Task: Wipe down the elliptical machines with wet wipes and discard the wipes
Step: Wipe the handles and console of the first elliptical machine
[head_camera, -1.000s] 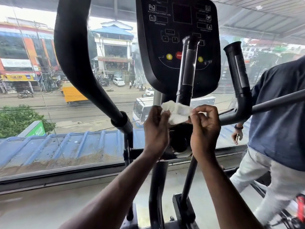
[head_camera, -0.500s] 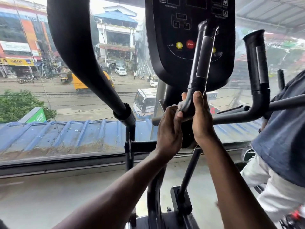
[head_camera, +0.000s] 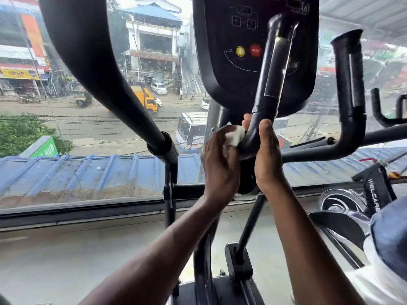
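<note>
Both my hands are up at the bend of the inner handlebar (head_camera: 267, 102) of the elliptical, just below the console (head_camera: 255, 51). My left hand (head_camera: 220, 159) has its fingers curled round a crumpled white wet wipe (head_camera: 234, 137), pressing it against the left side of the bar where it curves. My right hand (head_camera: 267, 155) wraps the same bend from the right, thumb up along the near face, fingers going round the far side; one fingertip shows at the top left of the bar, touching the wipe. So the wipe sits between both hands, on the bar, mostly hidden by my left fingers. Console shows a yellow button (head_camera: 240, 51) and a red STOP button (head_camera: 255, 50). A thick black moving arm (head_camera: 99, 69) sweeps down on the left, a second upright grip (head_camera: 349, 84) stands to the right, well apart from my hands. Window (head_camera: 66, 119) is beyond, with a street, a yellow truck (head_camera: 145, 99) and a blue roof (head_camera: 88, 172) outside. Another person's blue-clothed body part (head_camera: 389, 234) sits at the near right edge, beside a machine marked WELCARE (head_camera: 374, 194).
</note>
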{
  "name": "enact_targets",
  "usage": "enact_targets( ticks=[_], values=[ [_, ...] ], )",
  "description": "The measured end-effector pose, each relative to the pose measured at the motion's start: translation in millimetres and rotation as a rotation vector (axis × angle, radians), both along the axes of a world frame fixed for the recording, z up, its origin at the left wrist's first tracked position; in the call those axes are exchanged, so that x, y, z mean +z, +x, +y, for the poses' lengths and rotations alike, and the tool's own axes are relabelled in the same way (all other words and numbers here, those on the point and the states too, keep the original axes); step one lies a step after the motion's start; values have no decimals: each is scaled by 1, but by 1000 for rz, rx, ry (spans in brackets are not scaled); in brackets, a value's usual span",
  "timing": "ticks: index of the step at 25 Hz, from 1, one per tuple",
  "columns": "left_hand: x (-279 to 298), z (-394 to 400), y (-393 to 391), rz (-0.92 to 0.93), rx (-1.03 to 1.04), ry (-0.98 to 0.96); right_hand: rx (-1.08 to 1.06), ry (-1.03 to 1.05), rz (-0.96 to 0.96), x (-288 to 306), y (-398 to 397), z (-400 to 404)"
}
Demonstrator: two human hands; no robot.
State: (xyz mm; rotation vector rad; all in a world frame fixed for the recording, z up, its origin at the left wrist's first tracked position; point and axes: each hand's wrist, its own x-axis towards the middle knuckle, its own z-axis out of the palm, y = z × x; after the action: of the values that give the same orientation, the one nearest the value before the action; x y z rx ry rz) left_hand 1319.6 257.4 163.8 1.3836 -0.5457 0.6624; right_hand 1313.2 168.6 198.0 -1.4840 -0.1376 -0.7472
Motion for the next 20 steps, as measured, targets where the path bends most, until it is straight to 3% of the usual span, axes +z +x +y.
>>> enact_targets(
  ticks=[4, 8, 11, 17, 20],
  values=[
    [-25, 9, 13, 89, 89, 100, -33, 50, -24, -2, -3, 9],
    [2, -2, -23, -5, 0, 46, -9, 164, -21, -5, 4, 14],
    [-12, -8, -5, 105, -34, -29, -25, 191, -73, -11, 7, 20],
    [-68, 9, 45, 409, 76, 73, -46, 24, -147, -21, 15, 19],
    [-49, -2, 16, 204, -19, 2, -54, 42, -168, -24, 19, 20]
  ],
)
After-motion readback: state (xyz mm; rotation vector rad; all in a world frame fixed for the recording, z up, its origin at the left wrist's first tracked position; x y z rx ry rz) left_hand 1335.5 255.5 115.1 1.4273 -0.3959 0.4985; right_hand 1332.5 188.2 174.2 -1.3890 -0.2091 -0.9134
